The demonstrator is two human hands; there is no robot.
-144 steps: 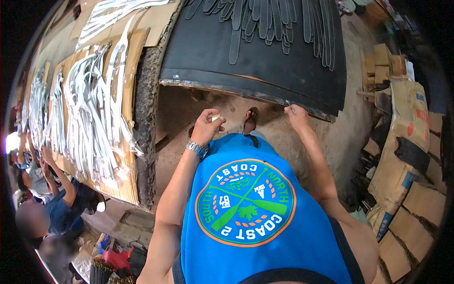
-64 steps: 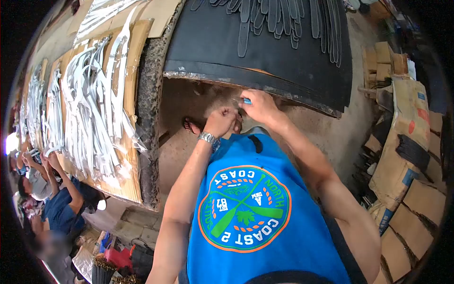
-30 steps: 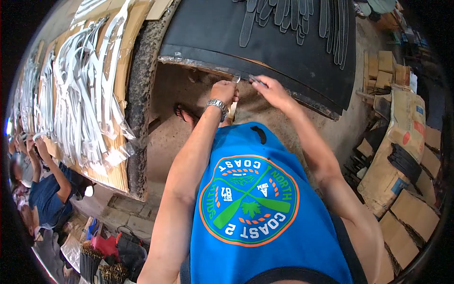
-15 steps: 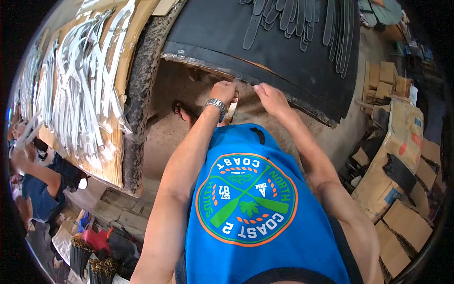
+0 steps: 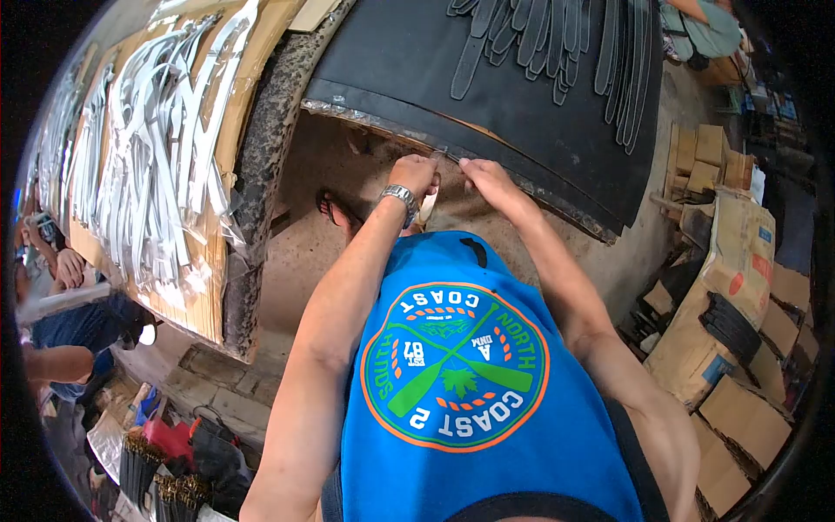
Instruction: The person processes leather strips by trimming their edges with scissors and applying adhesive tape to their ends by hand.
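Observation:
My left hand point(image 5: 415, 177), with a metal-band watch point(image 5: 400, 200) at its wrist, is closed just below the near edge of the black-covered table point(image 5: 374, 103). A pale strip point(image 5: 428, 205) hangs below its fingers. My right hand point(image 5: 492, 185) is a little to the right, with thumb and index finger pinched together by the same edge. Something thin and small spans the gap between the two hands; I cannot tell what it is. Black straps with stitched edges point(image 5: 539, 39) lie at the table's far side.
White straps point(image 5: 143, 157) cover a cardboard-topped table point(image 5: 204, 300) on the left. Beyond it sits another person point(image 5: 70, 344). Cardboard boxes point(image 5: 739, 244) are stacked on the right. Bundles of dark straps point(image 5: 139, 461) stand at lower left.
My right hand has drawn slightly left and down, closer to my left hand. The person on the left has shifted their arms, and part of someone shows at upper right.

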